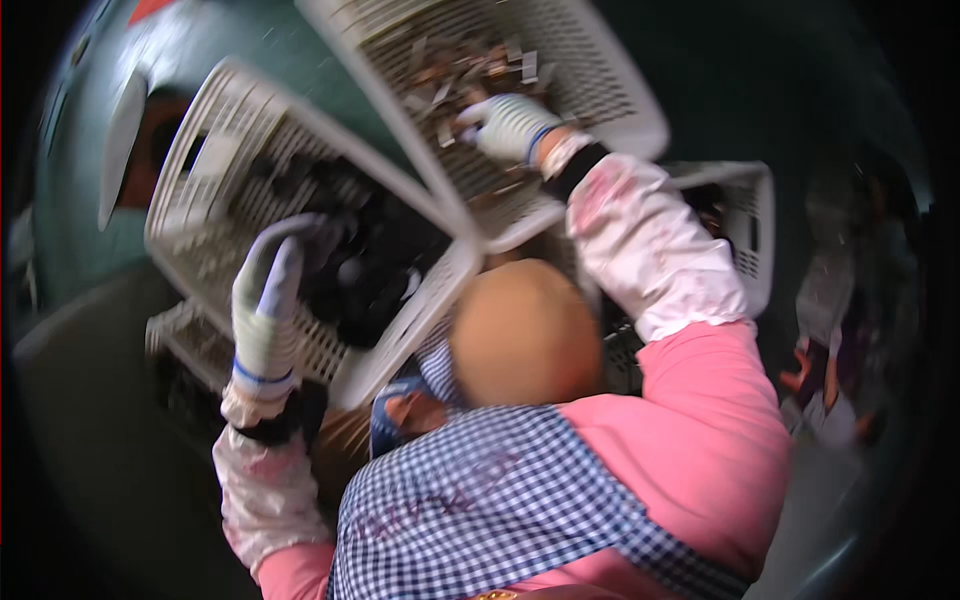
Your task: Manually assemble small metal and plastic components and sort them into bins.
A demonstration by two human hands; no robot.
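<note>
My left hand (268,300), in a pale striped glove with a blue cuff line, reaches over the near left white plastic basket (210,215). Its fingers bend toward a heap of black pieces (365,250), with a gap beside the thumb; the fingertips are blurred against the dark heap. Farther off, my right hand (512,128) in a matching glove dips into a second white basket (610,85). There its fingertips are drawn together at a small copper-coloured metal strip (447,130), beside a loose pile of similar copper and silvery strips (475,75).
A third white basket (755,225) stands at the right, partly behind my right sleeve. Another pale basket edge (185,340) shows under the left one. A blurred, rounded tan thing (525,335) is between my arms; its kind cannot be made out. Green floor (260,45) shows beyond.
</note>
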